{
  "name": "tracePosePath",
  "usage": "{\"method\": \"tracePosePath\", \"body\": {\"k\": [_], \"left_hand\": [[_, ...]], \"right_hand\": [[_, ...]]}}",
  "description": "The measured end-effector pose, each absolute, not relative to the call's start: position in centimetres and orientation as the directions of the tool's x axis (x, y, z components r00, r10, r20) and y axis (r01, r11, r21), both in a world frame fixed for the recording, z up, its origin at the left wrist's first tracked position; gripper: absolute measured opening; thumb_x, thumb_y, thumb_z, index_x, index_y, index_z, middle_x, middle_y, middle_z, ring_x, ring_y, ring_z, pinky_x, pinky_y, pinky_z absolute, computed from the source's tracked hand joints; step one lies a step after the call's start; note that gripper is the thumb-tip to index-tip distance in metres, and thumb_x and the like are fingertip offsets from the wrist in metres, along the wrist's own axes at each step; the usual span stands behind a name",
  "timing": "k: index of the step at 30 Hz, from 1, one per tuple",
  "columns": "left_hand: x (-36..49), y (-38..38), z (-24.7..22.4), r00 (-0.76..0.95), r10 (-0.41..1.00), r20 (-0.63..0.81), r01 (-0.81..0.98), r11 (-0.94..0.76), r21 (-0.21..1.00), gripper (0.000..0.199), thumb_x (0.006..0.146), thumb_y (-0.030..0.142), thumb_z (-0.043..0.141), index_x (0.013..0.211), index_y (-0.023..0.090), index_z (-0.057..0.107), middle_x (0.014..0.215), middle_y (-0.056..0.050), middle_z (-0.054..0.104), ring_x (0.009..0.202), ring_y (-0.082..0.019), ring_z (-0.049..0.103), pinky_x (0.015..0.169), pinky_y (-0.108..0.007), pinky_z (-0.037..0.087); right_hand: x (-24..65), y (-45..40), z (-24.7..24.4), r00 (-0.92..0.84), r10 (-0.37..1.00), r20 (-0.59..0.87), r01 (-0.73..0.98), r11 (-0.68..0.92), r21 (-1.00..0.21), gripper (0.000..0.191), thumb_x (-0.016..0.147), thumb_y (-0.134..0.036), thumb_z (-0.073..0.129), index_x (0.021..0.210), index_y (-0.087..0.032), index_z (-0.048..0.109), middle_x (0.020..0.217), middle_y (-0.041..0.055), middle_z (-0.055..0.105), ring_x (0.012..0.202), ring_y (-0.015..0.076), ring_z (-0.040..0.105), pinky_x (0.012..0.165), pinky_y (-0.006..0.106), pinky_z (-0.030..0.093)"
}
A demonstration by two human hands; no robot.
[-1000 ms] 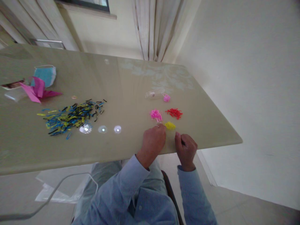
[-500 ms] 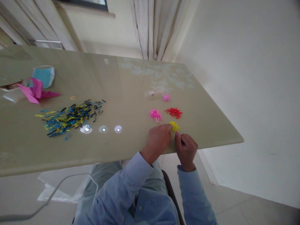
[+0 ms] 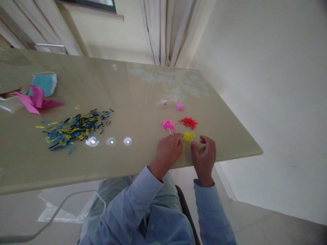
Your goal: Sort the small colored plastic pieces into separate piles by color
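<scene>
A small heap of yellow rubber bands [image 3: 189, 137] lies near the table's front edge, between my two hands. My left hand [image 3: 168, 151] is at its left side, fingers curled and pressed together, tips at the heap's edge; what they hold, if anything, is hidden. Close by on the right, my right hand [image 3: 205, 156] has its thumb and forefinger apart, with nothing visible between them. The thumb tip is just below the yellow bands. Beyond my hands are a pink heap of bands [image 3: 168, 125] and a red heap of bands [image 3: 188, 123].
Behind the heaps lie a clear plastic tube [image 3: 166, 102] and a pink bundle [image 3: 180, 106]. A large mixed pile of black, blue and yellow bands [image 3: 76, 127] spreads at left. Farther left are a pink folded-paper bird [image 3: 37, 100] and a blue face mask [image 3: 45, 84].
My right hand has opened from a closed pinch, thumb and forefinger parting. My left hand has drawn slightly left, uncovering more of the yellow heap.
</scene>
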State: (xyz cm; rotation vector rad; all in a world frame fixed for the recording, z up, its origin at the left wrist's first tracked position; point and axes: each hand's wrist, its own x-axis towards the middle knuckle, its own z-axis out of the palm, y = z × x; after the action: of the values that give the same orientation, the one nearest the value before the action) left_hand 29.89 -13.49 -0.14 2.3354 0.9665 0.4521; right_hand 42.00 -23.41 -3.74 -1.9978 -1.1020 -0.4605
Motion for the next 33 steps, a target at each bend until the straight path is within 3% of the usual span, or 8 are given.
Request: {"method": "tracePosePath", "body": {"k": [4,8,15,23,30,33], "left_hand": [[30.3,-13.9,0.1,0.699,0.714,0.039,0.58,-0.599,0.552,0.029,0.098,0.022,0.045,0.116,0.022,0.068,0.113,-0.008,0.074,0.101,-0.023,0.07,0.089,-0.034,0.053],[30.4,-14.1,0.4,0.708,0.706,0.006,0.601,-0.607,0.521,0.028,0.099,0.022,0.044,0.116,0.021,0.066,0.11,-0.009,0.074,0.1,-0.023,0.07,0.087,-0.034,0.053],[30.6,-13.9,0.5,0.72,0.693,-0.015,0.597,-0.609,0.522,0.028,0.098,0.023,0.048,0.121,0.023,0.062,0.107,-0.007,0.074,0.097,-0.023,0.071,0.085,-0.033,0.053],[30.7,-13.7,0.1,0.71,0.699,0.083,0.536,-0.614,0.579,0.031,0.096,0.02,0.049,0.124,0.02,0.061,0.123,-0.01,0.069,0.106,-0.023,0.067,0.09,-0.033,0.053],[31.7,-13.6,1.1,0.781,0.624,0.032,0.525,-0.683,0.508,0.021,0.096,0.02,0.047,0.106,0.016,0.066,0.104,-0.012,0.073,0.095,-0.025,0.07,0.083,-0.035,0.053],[31.7,-13.6,1.0,0.779,0.625,0.039,0.513,-0.672,0.533,0.022,0.096,0.02,0.048,0.108,0.017,0.067,0.104,-0.011,0.073,0.096,-0.025,0.07,0.085,-0.035,0.054]], "right_hand": [[42.2,-23.0,-4.2,0.504,0.641,0.579,0.864,-0.387,-0.324,0.054,0.096,-0.051,0.051,0.131,-0.011,0.056,0.125,0.0213,0.065,0.117,0.0313,0.058,0.1,0.048,0.045],[42.4,-22.9,-4.5,0.484,0.701,0.523,0.875,-0.405,-0.266,0.056,0.097,-0.052,0.048,0.136,-0.012,0.055,0.126,0.0202,0.066,0.119,0.0311,0.059,0.101,0.048,0.044],[42.3,-23.3,-4.1,0.485,0.643,0.593,0.874,-0.335,-0.352,0.039,0.097,-0.045,0.053,0.119,-0.015,0.065,0.109,0.0145,0.072,0.103,0.0256,0.065,0.094,0.042,0.049],[42.2,-23.3,-4.0,0.476,0.629,0.615,0.879,-0.319,-0.354,0.032,0.095,-0.038,0.056,0.115,-0.016,0.066,0.108,0.0135,0.072,0.1,0.0252,0.065,0.091,0.042,0.051],[42.3,-23.4,-4.1,0.509,0.619,0.599,0.859,-0.322,-0.397,0.035,0.094,-0.038,0.057,0.119,-0.014,0.064,0.11,0.0149,0.071,0.103,0.0266,0.065,0.093,0.045,0.051],[42.2,-23.4,-4.1,0.518,0.612,0.597,0.852,-0.312,-0.42,0.036,0.094,-0.037,0.057,0.12,-0.014,0.063,0.112,0.015,0.07,0.104,0.0263,0.064,0.094,0.045,0.051]]}}
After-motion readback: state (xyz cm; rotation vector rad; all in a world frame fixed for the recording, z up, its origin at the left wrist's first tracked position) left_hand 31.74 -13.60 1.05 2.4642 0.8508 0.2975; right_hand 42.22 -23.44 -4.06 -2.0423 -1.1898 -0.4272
